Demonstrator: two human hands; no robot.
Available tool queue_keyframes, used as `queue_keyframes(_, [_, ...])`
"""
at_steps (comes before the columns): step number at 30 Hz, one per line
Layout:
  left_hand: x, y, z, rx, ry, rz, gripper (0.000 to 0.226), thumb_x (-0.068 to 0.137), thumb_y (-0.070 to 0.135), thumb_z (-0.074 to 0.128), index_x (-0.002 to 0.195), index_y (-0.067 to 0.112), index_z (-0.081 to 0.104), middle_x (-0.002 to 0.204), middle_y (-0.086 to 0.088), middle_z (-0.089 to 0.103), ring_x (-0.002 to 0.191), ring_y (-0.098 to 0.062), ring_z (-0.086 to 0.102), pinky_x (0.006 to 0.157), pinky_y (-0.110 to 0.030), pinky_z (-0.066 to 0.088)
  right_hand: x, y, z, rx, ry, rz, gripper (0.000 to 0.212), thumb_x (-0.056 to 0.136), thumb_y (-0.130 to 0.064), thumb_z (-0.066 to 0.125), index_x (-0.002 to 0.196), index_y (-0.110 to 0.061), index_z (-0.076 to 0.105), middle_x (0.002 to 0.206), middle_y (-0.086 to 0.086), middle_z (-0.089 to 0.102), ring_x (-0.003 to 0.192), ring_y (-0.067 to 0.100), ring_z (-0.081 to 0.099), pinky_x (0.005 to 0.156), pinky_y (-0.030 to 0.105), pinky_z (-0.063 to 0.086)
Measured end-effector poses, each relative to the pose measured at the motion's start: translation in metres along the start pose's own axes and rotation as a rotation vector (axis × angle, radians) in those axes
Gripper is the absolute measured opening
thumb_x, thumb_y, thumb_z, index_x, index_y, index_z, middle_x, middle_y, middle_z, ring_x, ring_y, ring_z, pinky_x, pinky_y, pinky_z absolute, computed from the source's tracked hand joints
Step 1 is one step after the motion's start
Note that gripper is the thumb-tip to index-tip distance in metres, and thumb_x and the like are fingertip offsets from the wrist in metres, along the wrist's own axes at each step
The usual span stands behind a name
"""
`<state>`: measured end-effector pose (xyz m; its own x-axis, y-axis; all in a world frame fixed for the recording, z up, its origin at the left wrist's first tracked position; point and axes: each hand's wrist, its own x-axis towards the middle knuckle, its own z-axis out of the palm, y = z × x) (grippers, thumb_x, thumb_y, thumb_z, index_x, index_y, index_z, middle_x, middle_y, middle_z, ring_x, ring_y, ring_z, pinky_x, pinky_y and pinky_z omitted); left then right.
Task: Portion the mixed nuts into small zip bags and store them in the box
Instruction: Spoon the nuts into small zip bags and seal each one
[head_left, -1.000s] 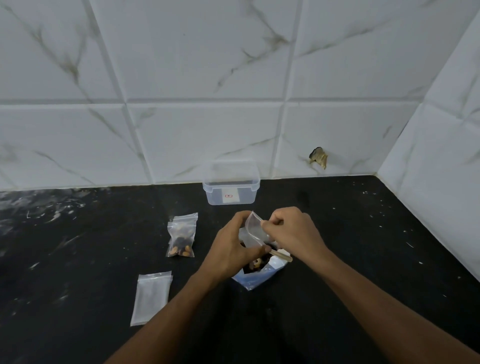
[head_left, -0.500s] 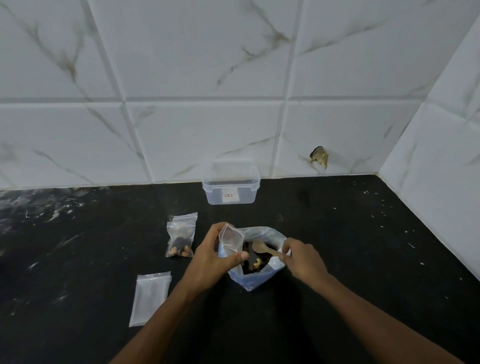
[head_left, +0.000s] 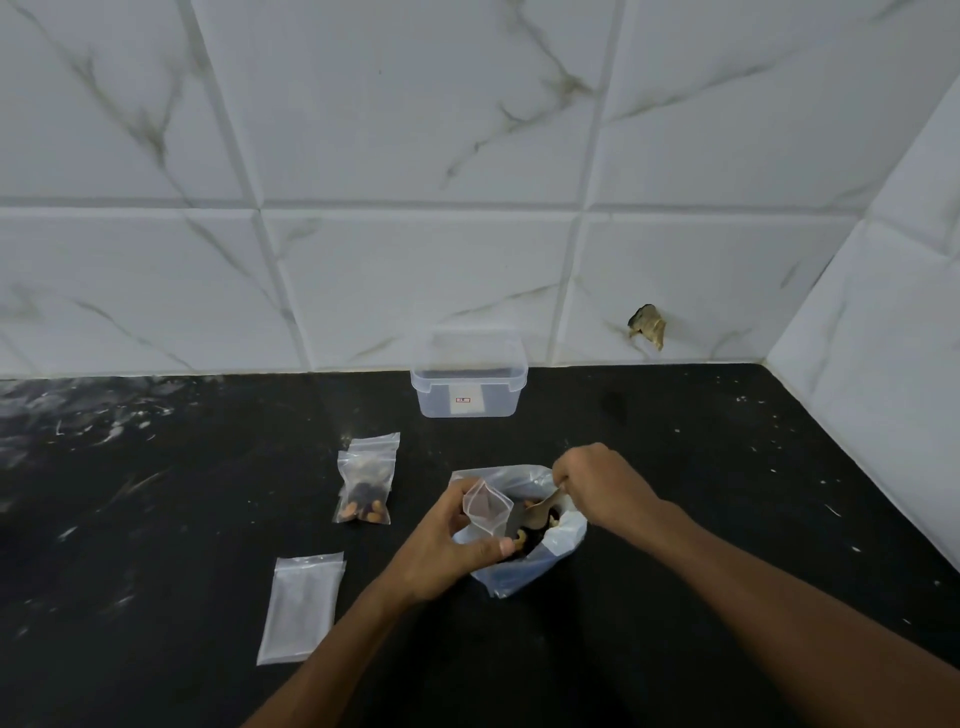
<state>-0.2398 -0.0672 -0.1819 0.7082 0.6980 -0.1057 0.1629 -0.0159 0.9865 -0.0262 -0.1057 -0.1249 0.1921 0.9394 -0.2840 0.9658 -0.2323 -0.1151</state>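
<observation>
A large clear bag of mixed nuts (head_left: 550, 553) stands open on the black counter, in front of me. My left hand (head_left: 447, 545) grips a small zip bag (head_left: 488, 506), its mouth held open at the big bag's left rim. My right hand (head_left: 602, 486) holds a wooden spoon (head_left: 540, 512) whose bowl dips into the nuts. A filled small zip bag (head_left: 366, 480) lies to the left. An empty zip bag (head_left: 301, 605) lies flat nearer to me. The clear plastic box (head_left: 469, 382) stands uncovered by the wall.
The black counter (head_left: 156, 493) meets white marble-look tiled walls behind and on the right, forming a corner. A chipped hole (head_left: 648, 325) marks the back wall tile to the right of the box.
The spoon has gone from above the small bag down into the big bag of nuts, my right hand swinging to the bag's far right rim. My left hand lowered the small bag slightly.
</observation>
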Motion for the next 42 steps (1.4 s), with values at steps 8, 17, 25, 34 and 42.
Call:
queue_keyframes(8, [-0.001, -0.007, 0.001, -0.066, 0.025, -0.032, 0.061, 0.067, 0.041, 0.080, 0.122, 0.037, 0.055, 0.121, 0.011, 0.066, 0.117, -0.008, 0.062, 0.097, -0.033, 0.052, 0.006, 0.006, 0.020, 0.380, -0.115, 0.172, 0.019, 0.091, -0.007, 0.057, 0.098, -0.012, 0.074, 0.089, 0.007, 0.071, 0.077, 0.013, 0.067, 0.071, 0.025, 0.056])
queue_keyframes(17, [-0.003, -0.010, 0.000, -0.079, 0.033, -0.053, 0.051, 0.066, 0.041, 0.082, 0.112, 0.044, 0.060, 0.121, 0.004, 0.065, 0.116, -0.015, 0.064, 0.097, -0.042, 0.055, 0.001, 0.000, 0.061, 1.158, -0.100, 0.726, 0.017, 0.087, 0.006, 0.055, 0.096, -0.002, 0.067, 0.088, 0.018, 0.069, 0.070, 0.019, 0.064, 0.054, 0.024, 0.050])
queue_keyframes(25, [-0.002, -0.008, -0.002, -0.022, 0.063, -0.056, 0.055, 0.067, 0.046, 0.082, 0.115, 0.052, 0.056, 0.125, 0.013, 0.064, 0.122, -0.012, 0.059, 0.101, -0.042, 0.052, -0.008, 0.010, 0.052, 1.168, -0.017, 0.731, 0.015, 0.090, 0.000, 0.057, 0.098, -0.006, 0.067, 0.092, 0.016, 0.069, 0.074, 0.017, 0.064, 0.063, 0.024, 0.055])
queue_keyframes(34, [0.007, 0.002, -0.003, 0.138, 0.218, 0.004, 0.061, 0.066, 0.049, 0.082, 0.117, 0.049, 0.049, 0.118, 0.017, 0.064, 0.114, -0.006, 0.061, 0.096, -0.040, 0.055, -0.033, 0.035, 0.006, 1.224, 0.067, 0.618, 0.014, 0.093, -0.003, 0.055, 0.095, -0.005, 0.069, 0.083, 0.014, 0.066, 0.070, 0.017, 0.059, 0.058, 0.026, 0.049])
queue_keyframes(42, [0.023, 0.021, 0.009, 0.330, 0.295, 0.006, 0.068, 0.069, 0.038, 0.084, 0.125, 0.035, 0.046, 0.117, 0.015, 0.059, 0.108, -0.003, 0.057, 0.091, -0.028, 0.052, -0.048, 0.029, -0.050, 1.253, 0.136, 0.472, 0.014, 0.093, -0.003, 0.057, 0.092, -0.005, 0.071, 0.076, 0.011, 0.066, 0.066, 0.016, 0.060, 0.058, 0.027, 0.049])
